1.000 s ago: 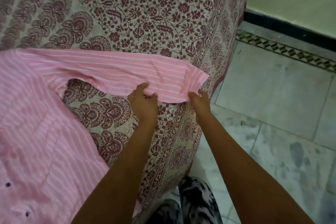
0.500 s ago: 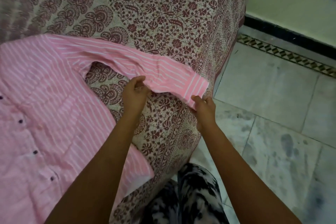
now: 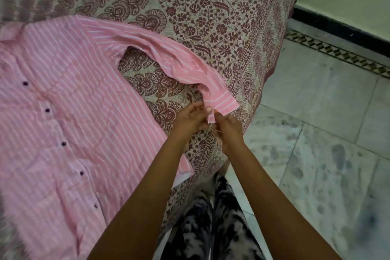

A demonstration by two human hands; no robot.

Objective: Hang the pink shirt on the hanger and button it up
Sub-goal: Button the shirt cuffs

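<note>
Brought together since half a second ago, the left hand [image 3: 191,117] and right hand [image 3: 229,127] are both pinched on the sleeve cuff [image 3: 219,104] of the pink shirt [image 3: 63,112], which is spread on the bed [image 3: 211,17].

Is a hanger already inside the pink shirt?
No; the pink shirt lies flat on the bedspread, and no hanger is visible.

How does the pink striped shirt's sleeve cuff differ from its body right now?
The pink striped sleeve cuff is lifted and pinched by the left hand and right hand; the pink striped shirt body lies flat on the patterned bedspread, untouched. The body shows dark buttons; none is visible on the cuff. Both share white stripes.
</note>
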